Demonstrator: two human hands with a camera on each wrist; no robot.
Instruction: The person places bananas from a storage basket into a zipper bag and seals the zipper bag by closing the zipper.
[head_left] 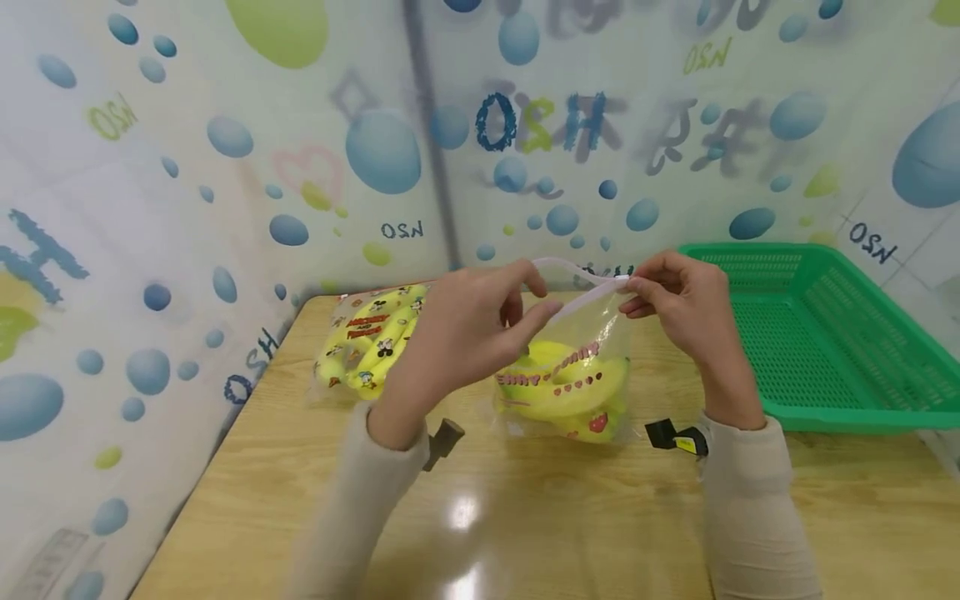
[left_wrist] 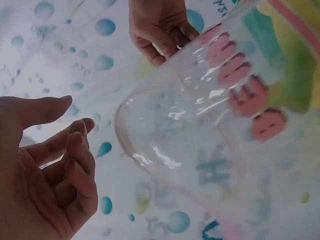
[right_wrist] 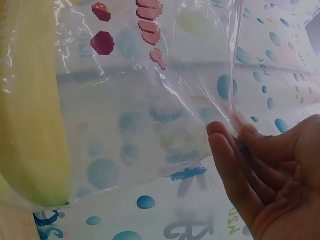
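A clear zip bag with pink lettering stands on the table, with yellow bananas inside. Its mouth gapes, and a white slider sits at the right end of the zip. Thumb and fingertips of my right hand pinch that end by the slider; the right wrist view also has the pinched film. Beside the left end of the mouth is my left hand, thumb and fingers apart. In the left wrist view a gap separates the left hand from the film, and it holds nothing.
Left of the hands lies another printed bag of bananas, partly behind my left hand. A green plastic basket stands on the right. The wooden table meets a wall covering with blue and green drops at the back.
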